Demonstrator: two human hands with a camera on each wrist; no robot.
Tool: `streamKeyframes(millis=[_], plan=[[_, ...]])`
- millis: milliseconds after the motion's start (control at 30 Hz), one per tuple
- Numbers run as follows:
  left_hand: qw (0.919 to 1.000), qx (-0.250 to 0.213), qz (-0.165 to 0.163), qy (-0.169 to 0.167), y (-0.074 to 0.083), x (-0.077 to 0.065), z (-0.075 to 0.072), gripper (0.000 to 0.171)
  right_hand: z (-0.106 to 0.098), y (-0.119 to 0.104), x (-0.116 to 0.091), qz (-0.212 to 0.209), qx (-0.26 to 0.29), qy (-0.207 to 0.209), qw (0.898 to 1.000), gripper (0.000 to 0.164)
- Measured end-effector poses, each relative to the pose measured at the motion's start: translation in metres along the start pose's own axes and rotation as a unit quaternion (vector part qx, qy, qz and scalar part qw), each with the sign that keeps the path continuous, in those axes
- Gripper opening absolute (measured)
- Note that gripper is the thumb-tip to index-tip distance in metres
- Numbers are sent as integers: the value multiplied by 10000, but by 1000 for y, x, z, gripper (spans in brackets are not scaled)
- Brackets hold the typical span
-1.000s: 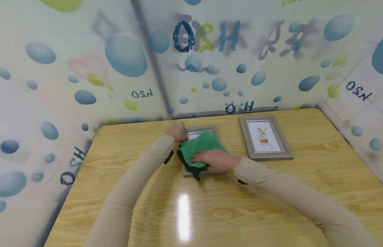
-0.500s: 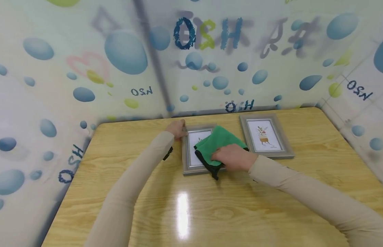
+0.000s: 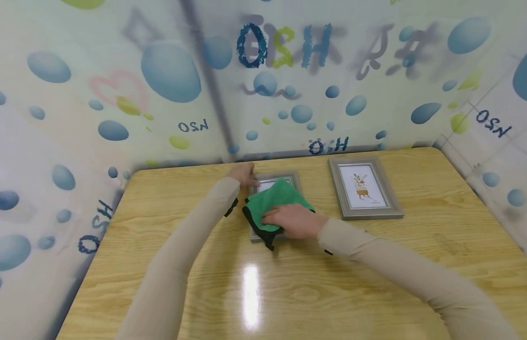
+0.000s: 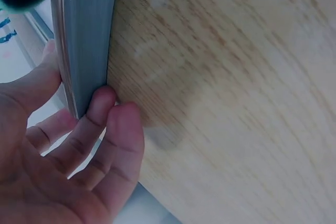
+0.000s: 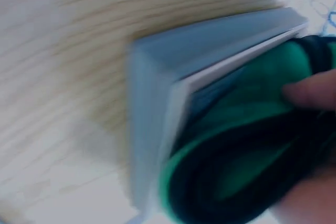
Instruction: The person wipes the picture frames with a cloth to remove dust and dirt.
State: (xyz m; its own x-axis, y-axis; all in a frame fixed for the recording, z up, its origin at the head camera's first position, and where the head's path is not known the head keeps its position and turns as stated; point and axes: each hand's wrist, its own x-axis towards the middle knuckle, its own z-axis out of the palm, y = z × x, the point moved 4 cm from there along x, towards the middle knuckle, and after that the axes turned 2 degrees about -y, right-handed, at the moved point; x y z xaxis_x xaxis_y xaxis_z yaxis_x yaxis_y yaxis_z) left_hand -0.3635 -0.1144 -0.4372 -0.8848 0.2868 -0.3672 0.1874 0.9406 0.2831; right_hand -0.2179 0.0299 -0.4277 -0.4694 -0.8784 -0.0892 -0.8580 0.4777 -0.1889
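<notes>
A grey picture frame (image 3: pixel 295 176) lies flat near the back of the table, mostly covered by a green cloth (image 3: pixel 279 194) with black edging. My left hand (image 3: pixel 244 175) grips the frame's far left corner. In the left wrist view, its thumb is on the face and its fingertips are at the side of the frame (image 4: pixel 90 30). My right hand (image 3: pixel 295 220) holds the cloth against the frame's face. The right wrist view, slightly blurred, has the cloth (image 5: pixel 262 90) folded over on itself beneath the thumb, close to the frame's corner.
To the right lies a second grey picture frame (image 3: pixel 340 189), with a print of a potted plant. Both rest on a wooden table (image 3: pixel 314 293), which meets a patterned wall covering (image 3: pixel 263 113) at its back edge.
My right hand has slid the cloth right across the frame, baring its left part, then back left to about where it was. The left hand has stayed at the corner.
</notes>
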Motion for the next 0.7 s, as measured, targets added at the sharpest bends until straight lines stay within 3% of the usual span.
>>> streamKeyframes(millis=[167, 300, 400, 533, 633, 700], plan=[[9999, -9, 60, 83, -3, 4, 1, 38, 2, 11, -16, -230, 375, -430, 9981, 62], [9995, 41, 250, 184, 0, 7, -1, 38, -11, 16, -33, 155, -51, -501, 9986, 53], [9992, 0, 289, 276, 0, 10, -1, 38, -21, 14, -39, 569, -456, -462, 9963, 37], [9994, -129, 186, 275, -3, 13, 1, 40, -23, 6, -32, 804, -538, -308, 9948, 17], [9995, -181, 105, 232, -4, 13, 4, 40, -15, -2, -20, 661, -321, -68, 9973, 16], [9996, -131, 98, 236, -4, 13, 5, 40, -9, -8, -14, 473, -214, 89, 9986, 27]])
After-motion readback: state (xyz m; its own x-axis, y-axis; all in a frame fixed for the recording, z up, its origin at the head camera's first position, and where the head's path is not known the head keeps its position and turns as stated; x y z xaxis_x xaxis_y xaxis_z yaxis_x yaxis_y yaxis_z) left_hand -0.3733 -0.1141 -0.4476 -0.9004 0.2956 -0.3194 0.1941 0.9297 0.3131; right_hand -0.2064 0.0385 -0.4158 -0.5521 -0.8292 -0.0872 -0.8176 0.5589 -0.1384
